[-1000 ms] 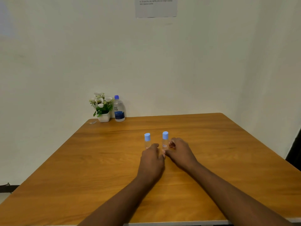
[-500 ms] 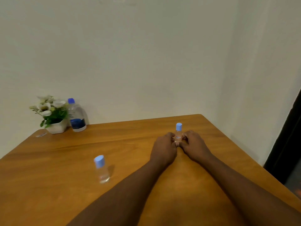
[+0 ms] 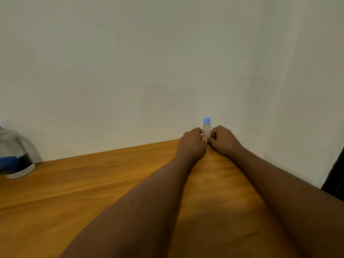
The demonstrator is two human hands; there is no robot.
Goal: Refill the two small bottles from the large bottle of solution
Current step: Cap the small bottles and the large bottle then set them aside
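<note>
**A:** What lies in front of the person?

**B:** A wooden desk (image 3: 74, 183) with a warm orange-brown grain, seen from head height. Two bare forearms stretch forward across it towards its far edge, where it meets a plain pale wall (image 3: 149, 62).

**A:** Where is the small bottle?

**B:** One small bottle (image 3: 206, 129) is upright at the far edge of the desk, right of centre, between the two hands. It is clear, with a light blue cap (image 3: 207, 120) on and a small label on its body. The fingers hide its base, so I cannot tell whether it rests on the desk or is lifted just off it.

**A:** And the hands?

**B:** The left hand (image 3: 192, 144) is on the bottle's left side and the right hand (image 3: 224, 139) on its right. Both have their fingers curled inward, pinching the lower part of the bottle from either side. The two hands come close together just below it. The cap and the bottle's shoulder stand clear above the knuckles.

**A:** Can the large bottle be seen?

**B:** Partly. The large bottle (image 3: 15, 157) stands on the desk against the wall at the far left, blurred and cut off by the edge of the view. It is clear plastic with a dark blue band low down, and it is well apart from both hands.

**A:** Anything else?

**B:** A dark strip (image 3: 335, 175) runs down the right edge, past the desk. I cannot tell what it is.
</note>
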